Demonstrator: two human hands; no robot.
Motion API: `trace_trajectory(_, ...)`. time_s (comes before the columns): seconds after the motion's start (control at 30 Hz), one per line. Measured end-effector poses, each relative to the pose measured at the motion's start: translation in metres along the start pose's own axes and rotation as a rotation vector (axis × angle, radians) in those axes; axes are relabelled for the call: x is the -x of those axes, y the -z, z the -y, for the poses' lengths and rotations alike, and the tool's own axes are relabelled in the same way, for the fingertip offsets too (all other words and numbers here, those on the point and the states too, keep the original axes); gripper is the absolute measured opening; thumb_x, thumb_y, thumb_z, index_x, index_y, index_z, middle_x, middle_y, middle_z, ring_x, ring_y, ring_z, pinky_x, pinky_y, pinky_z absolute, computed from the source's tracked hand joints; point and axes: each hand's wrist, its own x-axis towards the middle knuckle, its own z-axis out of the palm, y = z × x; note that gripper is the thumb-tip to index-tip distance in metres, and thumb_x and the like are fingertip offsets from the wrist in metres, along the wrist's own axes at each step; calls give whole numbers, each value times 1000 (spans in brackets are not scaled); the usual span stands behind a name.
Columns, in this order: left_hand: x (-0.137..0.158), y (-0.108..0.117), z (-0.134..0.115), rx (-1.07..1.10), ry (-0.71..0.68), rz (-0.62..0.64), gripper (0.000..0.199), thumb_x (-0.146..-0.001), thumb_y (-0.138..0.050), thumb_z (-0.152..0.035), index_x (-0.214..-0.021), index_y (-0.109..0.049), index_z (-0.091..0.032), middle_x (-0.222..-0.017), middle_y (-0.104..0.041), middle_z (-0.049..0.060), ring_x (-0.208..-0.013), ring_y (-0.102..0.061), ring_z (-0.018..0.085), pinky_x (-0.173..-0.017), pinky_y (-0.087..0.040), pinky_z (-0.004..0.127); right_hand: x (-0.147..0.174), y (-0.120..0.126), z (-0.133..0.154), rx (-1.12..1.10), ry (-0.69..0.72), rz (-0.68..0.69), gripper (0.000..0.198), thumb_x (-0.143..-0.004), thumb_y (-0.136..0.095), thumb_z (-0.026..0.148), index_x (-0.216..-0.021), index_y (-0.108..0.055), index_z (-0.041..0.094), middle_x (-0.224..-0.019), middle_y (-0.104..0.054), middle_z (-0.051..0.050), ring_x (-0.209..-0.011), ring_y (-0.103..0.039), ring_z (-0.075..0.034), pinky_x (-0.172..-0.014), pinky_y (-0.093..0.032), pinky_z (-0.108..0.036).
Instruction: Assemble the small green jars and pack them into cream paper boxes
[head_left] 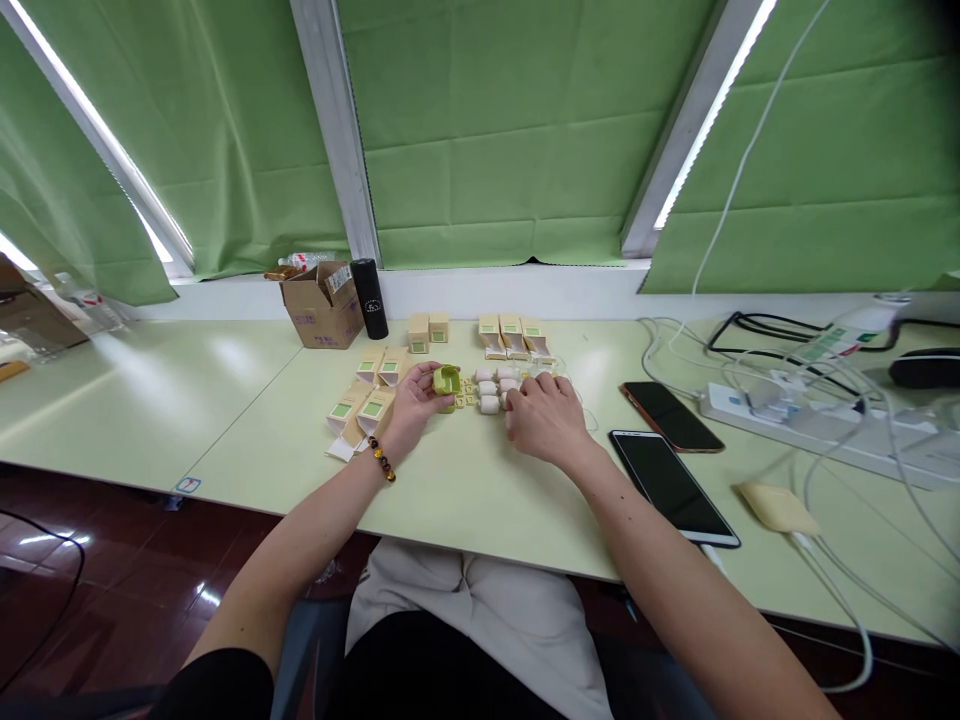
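Observation:
My left hand [412,408] grips a small olive-green square tray [447,380] between thumb and fingers, tilted so its hollow side shows. Fingers bent downward, my right hand [549,415] is at the right end of a group of small white bottles [489,404]; its fingertips are partly hidden, so what they hold cannot be made out. Small yellowish square pieces [466,393] lie between the two hands. Beside my left wrist rest several open cream boxes with green labels [346,408].
More cream boxes [511,330] stand farther back, near a cardboard box [321,308] and a black flask [370,298]. On the right lie two phones [673,485], a white power strip [817,430], a yellow charger [777,508] and tangled cables.

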Motion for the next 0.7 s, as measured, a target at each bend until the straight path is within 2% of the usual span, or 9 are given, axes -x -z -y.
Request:
trace_trajectory(0.17,1,-1,-1,-11,-6,6,67,-69,-97,-29,-121,-56,-23,-133,-76,13,-111,-75,23,-89,-62,37,-1,-17,-6,-64,56,-144,8,-77,-72,24,-83,-76,22,-90,-69,-22,-101,-54,-38,-88,-42,-54)
trace_trajectory(0.3,1,-3,-4,-1,-2,-2,67,-67,-98,-28,-120,-57,-22,-136,-75,14,-112,-75,23,-89,-62,36,-5,-9,2,-283,1,-205,13,-80,-73,28,-91,-75,21,-101,-72,-19,-105,-58,-38,-93,-44,-55)
trace_trajectory(0.4,2,-4,-5,15,-3,12,66,-67,-97,-26,-119,-57,-22,-135,-76,13,-110,-76,23,-87,-62,35,-8,-1,15,-673,-34,-273,21,-85,-73,36,-102,-72,23,-111,-75,-11,-104,-63,-32,-95,-48,-51)
trace_trajectory(0.5,1,-3,-4,12,-13,23,66,-68,-96,-25,-120,-56,-22,-133,-76,13,-107,-76,23,-85,-61,34,-10,-1,27,-1164,-86,-299,31,-88,-75,49,-107,-73,25,-113,-77,-8,-96,-66,-26,-87,-52,-44)
trace_trajectory(0.6,1,-4,-4,-3,-14,24,66,-68,-95,-24,-120,-56,-22,-133,-76,13,-108,-76,23,-84,-61,33,-10,-8,34,-1602,-171,-221,43,-85,-80,61,-108,-75,25,-109,-78,-7,-86,-67,-22,-74,-53,-38)
trace_trajectory(0.7,2,-5,-5,-26,-12,19,64,-68,-94,-23,-119,-56,-21,-135,-76,14,-112,-75,24,-86,-61,34,-9,-14,38,-1845,-237,-111,42,-84,-80,65,-97,-76,24,-99,-77,-8,-79,-67,-22,-64,-52,-36)
